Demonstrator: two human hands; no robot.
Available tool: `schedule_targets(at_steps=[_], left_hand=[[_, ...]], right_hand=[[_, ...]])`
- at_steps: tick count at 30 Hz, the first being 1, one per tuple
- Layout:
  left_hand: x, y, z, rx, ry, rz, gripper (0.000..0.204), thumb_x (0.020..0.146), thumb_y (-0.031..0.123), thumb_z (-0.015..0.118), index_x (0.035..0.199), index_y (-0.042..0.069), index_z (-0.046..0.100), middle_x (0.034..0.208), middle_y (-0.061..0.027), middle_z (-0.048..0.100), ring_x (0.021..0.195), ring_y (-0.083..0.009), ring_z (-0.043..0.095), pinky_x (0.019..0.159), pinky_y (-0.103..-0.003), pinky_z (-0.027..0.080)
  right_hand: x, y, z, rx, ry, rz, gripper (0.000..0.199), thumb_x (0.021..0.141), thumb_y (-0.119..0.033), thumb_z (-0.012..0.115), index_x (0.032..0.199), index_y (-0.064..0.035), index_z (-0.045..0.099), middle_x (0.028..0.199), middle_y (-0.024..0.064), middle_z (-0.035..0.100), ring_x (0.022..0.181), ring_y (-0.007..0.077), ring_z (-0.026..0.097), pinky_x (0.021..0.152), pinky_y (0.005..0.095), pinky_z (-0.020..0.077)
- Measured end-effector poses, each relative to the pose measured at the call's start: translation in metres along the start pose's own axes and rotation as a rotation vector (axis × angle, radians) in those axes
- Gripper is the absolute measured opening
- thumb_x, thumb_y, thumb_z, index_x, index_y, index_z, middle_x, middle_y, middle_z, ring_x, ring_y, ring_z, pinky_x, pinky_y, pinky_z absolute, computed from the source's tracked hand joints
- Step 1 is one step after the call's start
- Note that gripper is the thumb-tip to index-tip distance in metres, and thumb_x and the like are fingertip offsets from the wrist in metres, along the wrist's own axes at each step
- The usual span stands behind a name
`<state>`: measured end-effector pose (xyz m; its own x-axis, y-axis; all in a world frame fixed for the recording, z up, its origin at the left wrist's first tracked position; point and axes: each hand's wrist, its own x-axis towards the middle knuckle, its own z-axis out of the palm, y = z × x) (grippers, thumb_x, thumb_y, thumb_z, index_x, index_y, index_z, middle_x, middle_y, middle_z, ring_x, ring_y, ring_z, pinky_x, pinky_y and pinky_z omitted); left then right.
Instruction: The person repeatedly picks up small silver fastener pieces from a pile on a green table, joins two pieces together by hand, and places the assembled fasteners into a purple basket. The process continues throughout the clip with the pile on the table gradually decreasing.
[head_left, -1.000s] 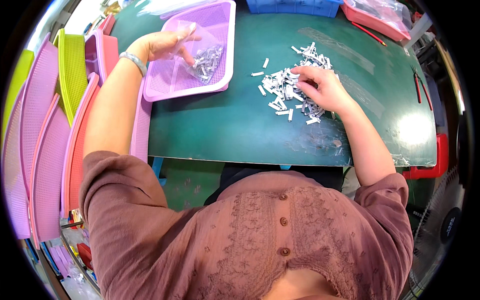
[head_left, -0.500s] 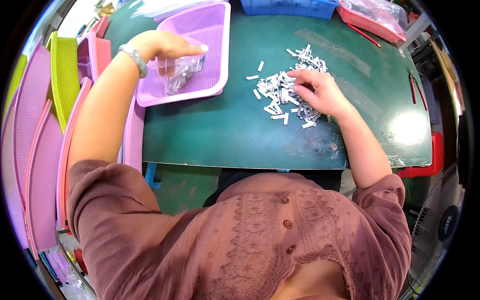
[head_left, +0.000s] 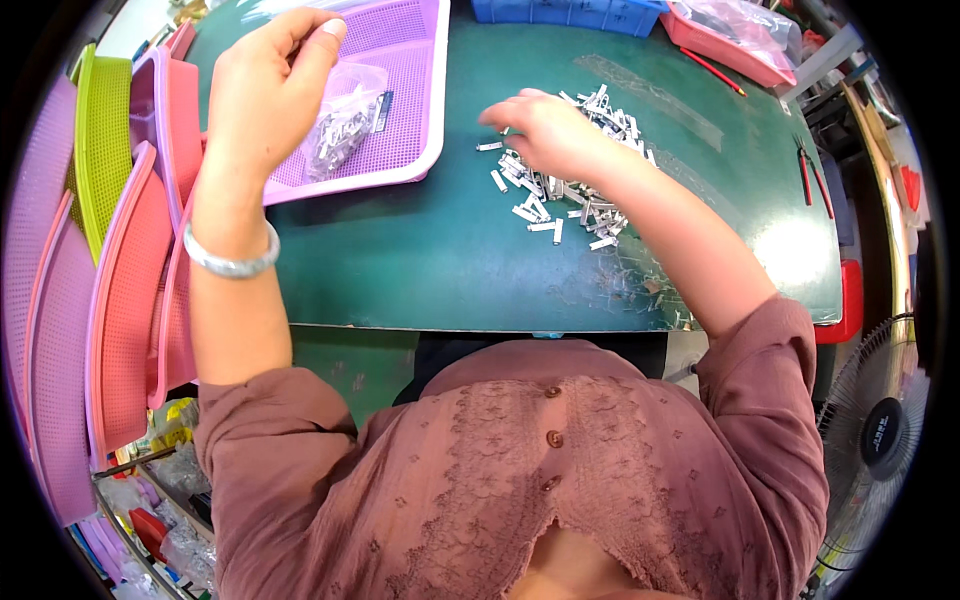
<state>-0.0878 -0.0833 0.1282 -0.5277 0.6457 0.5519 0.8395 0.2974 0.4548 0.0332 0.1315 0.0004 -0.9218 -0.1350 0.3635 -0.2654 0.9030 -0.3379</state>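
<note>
My left hand [head_left: 270,95], a pale bracelet on its wrist, is raised over the left side of a purple mesh basket [head_left: 432,120]. Thumb and fingers come together in a pinch; whatever they hold, if anything, is hidden. Below it, a clear plastic bag [head_left: 343,130] of small grey-white parts lies in the basket. My right hand [head_left: 548,132] hovers palm down over the left edge of a loose pile of small white clip-like pieces [head_left: 600,215]. Its fingers are stretched to the left, thumb apart, near a few stray pieces [head_left: 489,147].
A blue bin [head_left: 570,14] and a pink tray [head_left: 735,45] with plastic bags stand at the back. A red pencil [head_left: 712,70] and red-handled pliers [head_left: 812,180] lie to the right. Stacked coloured baskets [head_left: 125,310] crowd the left; a fan [head_left: 880,440] stands lower right.
My left hand has let go of the bag in the basket and pulled up and left. My right hand has moved left across the pile, its fingers stretching out. The view has shifted slightly.
</note>
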Motion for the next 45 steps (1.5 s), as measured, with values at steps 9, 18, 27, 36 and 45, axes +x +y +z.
schedule_targets(at_steps=[9, 18, 27, 36, 45], left_hand=[[-0.069, 0.035, 0.051, -0.366, -0.029, -0.01, 0.01, 0.081, 0.008, 0.057, 0.083, -0.001, 0.062, 0.063, -0.0046, 0.057, 0.056, -0.0078, 0.051, 0.05, -0.022, 0.041], [-0.068, 0.047, 0.123, -0.928, -0.4, -0.669, 0.028, 0.085, 0.013, 0.054, 0.108, -0.003, 0.048, 0.083, -0.0073, 0.059, 0.069, -0.0104, 0.056, 0.055, -0.021, 0.044], [-0.066, 0.034, 0.159, -1.119, -0.303, -0.557, 0.014, 0.086, 0.007, 0.053, 0.097, -0.002, 0.056, 0.079, -0.0064, 0.061, 0.066, -0.0108, 0.058, 0.058, -0.022, 0.048], [-0.055, 0.03, 0.163, -1.072, -0.402, -0.593, 0.015, 0.086, 0.01, 0.053, 0.097, -0.001, 0.057, 0.076, -0.0057, 0.061, 0.064, -0.0104, 0.057, 0.057, -0.021, 0.047], [-0.062, 0.03, 0.164, -1.046, -0.411, -0.566, 0.014, 0.087, 0.011, 0.054, 0.094, 0.0, 0.058, 0.073, -0.0039, 0.06, 0.062, -0.0094, 0.056, 0.056, -0.021, 0.046]], right_hand=[[0.019, 0.003, 0.025, 0.09, -0.018, -0.076, 0.031, 0.069, -0.001, 0.059, 0.1, -0.0074, 0.06, 0.086, 0.0096, 0.061, 0.082, 0.028, 0.057, 0.073, 0.0357, 0.0471], [-0.02, -0.014, -0.029, 0.962, 0.213, 0.556, 0.029, 0.078, -0.004, 0.059, 0.106, 0.0011, 0.056, 0.081, -0.0008, 0.056, 0.067, 0.0044, 0.05, 0.059, 0.0184, 0.0413], [-0.049, -0.013, -0.033, 0.988, 0.282, 0.556, 0.027, 0.081, -0.004, 0.057, 0.107, 0.0005, 0.055, 0.083, 0.0008, 0.057, 0.068, 0.0061, 0.052, 0.064, 0.0198, 0.0437], [-0.065, -0.003, -0.033, 1.256, 0.295, 0.608, 0.028, 0.083, -0.003, 0.054, 0.11, 0.001, 0.053, 0.084, 0.0044, 0.058, 0.069, 0.0103, 0.054, 0.065, 0.0227, 0.0456], [-0.066, -0.003, -0.03, 1.205, 0.246, 0.634, 0.029, 0.082, -0.005, 0.055, 0.11, 0.0022, 0.052, 0.081, 0.0057, 0.06, 0.068, 0.0091, 0.054, 0.063, 0.0216, 0.0463]])
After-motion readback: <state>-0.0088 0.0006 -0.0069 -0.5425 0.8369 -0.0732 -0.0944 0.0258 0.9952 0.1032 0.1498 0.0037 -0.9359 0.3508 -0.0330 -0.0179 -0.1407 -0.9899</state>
